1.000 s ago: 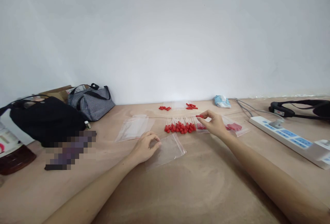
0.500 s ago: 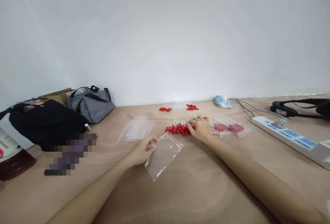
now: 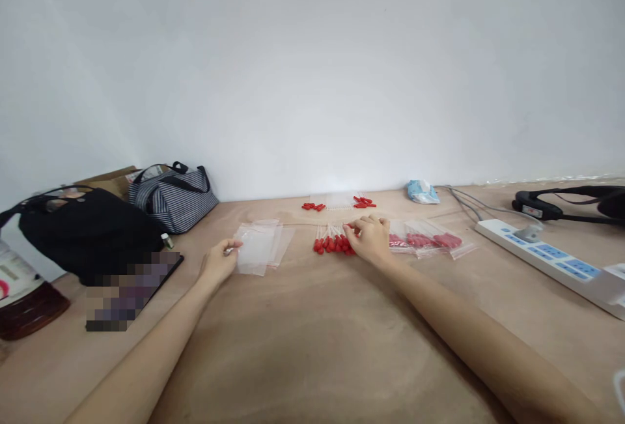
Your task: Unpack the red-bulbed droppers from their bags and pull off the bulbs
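My left hand is at the left edge of a stack of clear zip bags, with its thumb and fingers pinched on a clear zip bag that overlaps the stack. A row of red-tipped white sticks lies at the middle of the table, tips toward me. Over its right end my right hand has its fingers curled around red-tipped sticks, which the hand partly hides. Just to the right lie clear zip bags with red-tipped pieces inside.
Small red pieces lie in two groups near the wall. At the right are a blue packet, a power strip and a black headset. Striped and black bags, a bottle and a blurred flat object occupy the left.
My left hand has moved left with the clear zip bag, from the middle of the table to the stack. My right hand has shifted slightly left along the red-tipped sticks.
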Action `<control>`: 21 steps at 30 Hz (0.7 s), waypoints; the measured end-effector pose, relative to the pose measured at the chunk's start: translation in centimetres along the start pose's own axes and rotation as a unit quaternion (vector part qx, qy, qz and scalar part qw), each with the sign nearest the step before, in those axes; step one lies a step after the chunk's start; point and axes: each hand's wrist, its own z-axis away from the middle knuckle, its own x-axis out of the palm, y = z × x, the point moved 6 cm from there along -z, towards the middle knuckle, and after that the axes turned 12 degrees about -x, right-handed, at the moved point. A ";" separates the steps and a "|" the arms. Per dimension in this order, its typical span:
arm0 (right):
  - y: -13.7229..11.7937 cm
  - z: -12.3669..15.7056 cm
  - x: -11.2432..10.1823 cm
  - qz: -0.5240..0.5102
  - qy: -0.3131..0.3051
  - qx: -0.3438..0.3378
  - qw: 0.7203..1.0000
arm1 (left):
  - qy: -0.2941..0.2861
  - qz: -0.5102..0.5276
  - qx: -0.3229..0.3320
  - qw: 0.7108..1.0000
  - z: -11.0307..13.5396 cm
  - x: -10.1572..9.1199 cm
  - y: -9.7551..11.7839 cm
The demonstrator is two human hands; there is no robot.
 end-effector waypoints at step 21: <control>1.6 2.7 -1.1 -0.068 -0.045 -0.068 0.994 | -0.210 -0.075 0.404 0.887 11.9 15.6 12.6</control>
